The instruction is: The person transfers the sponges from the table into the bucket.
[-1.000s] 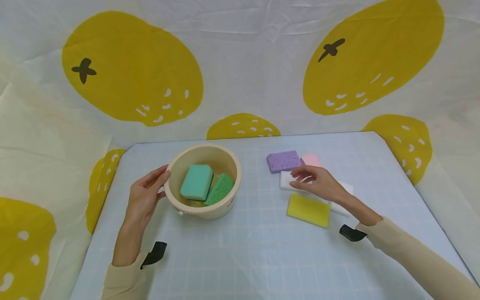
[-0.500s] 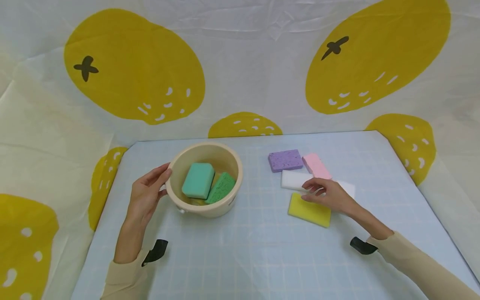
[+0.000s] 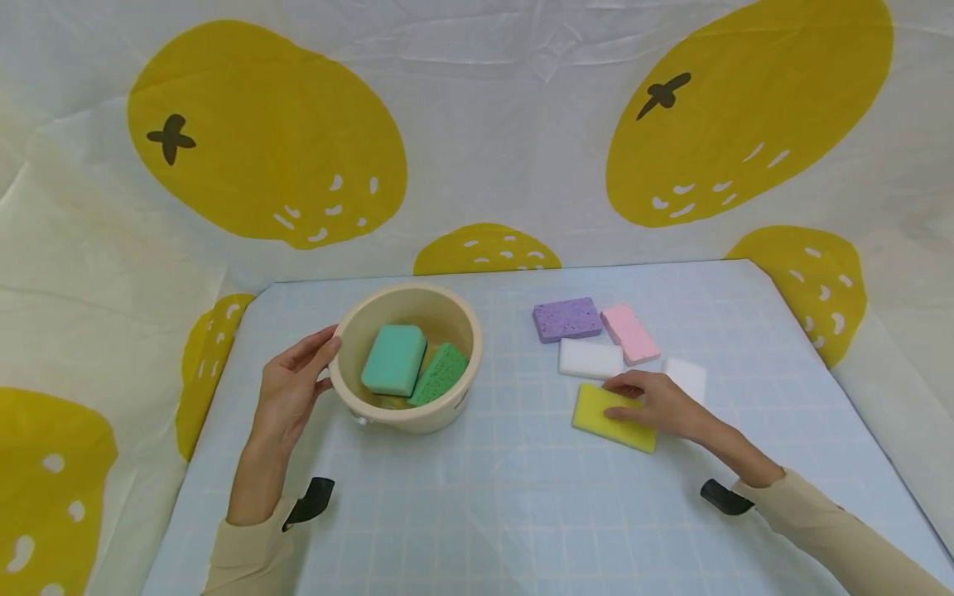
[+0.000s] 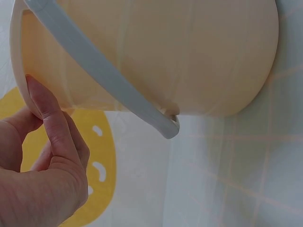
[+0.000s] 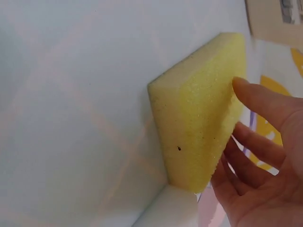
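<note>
A cream bucket [image 3: 406, 420] with a pale handle [image 4: 104, 71] stands on the left of the table, slightly tilted in the head view. My left hand [image 3: 286, 393] pinches its rim, thumb and fingers on either side of the wall. Inside lie a teal sponge [image 3: 393, 360] and a green sponge [image 3: 440, 374]. On the right, a flat yellow sponge [image 3: 607, 418] with a paler lower layer lies on the table. My right hand [image 3: 659, 401] is over it, thumb at its top face and relaxed fingers along its far edge.
Beyond the yellow sponge lie a purple sponge [image 3: 566, 320], a pink sponge [image 3: 630, 334], a white block [image 3: 590, 358] and another white block [image 3: 686, 379], partly behind the right hand. A fruit-printed sheet [image 3: 507, 149] rises behind the table [image 3: 447, 513].
My right hand has moved from above the white block toward the viewer and down onto the yellow sponge, uncovering the pink sponge. The left hand stays at the bucket's rim.
</note>
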Action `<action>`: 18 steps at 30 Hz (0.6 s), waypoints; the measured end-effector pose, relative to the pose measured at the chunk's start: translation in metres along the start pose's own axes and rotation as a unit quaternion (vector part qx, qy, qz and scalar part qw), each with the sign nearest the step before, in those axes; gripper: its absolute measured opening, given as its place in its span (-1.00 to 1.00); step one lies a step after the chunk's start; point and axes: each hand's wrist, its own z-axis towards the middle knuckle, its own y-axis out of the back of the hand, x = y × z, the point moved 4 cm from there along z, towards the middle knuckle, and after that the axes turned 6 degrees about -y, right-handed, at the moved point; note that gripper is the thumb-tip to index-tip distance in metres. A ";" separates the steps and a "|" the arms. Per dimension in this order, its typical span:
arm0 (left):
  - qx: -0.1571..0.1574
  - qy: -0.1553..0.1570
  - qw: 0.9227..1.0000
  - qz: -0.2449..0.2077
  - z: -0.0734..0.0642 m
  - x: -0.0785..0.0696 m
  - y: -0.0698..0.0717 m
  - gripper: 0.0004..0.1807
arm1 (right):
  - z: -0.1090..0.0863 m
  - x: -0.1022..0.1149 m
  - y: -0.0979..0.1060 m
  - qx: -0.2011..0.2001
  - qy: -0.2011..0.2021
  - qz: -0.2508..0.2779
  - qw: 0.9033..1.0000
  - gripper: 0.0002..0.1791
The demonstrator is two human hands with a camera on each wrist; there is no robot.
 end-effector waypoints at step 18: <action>-0.004 -0.009 1.000 -0.020 0.003 0.000 0.001 -0.40 | 0.011 0.023 0.024 0.046 -0.021 0.009 0.999 -0.73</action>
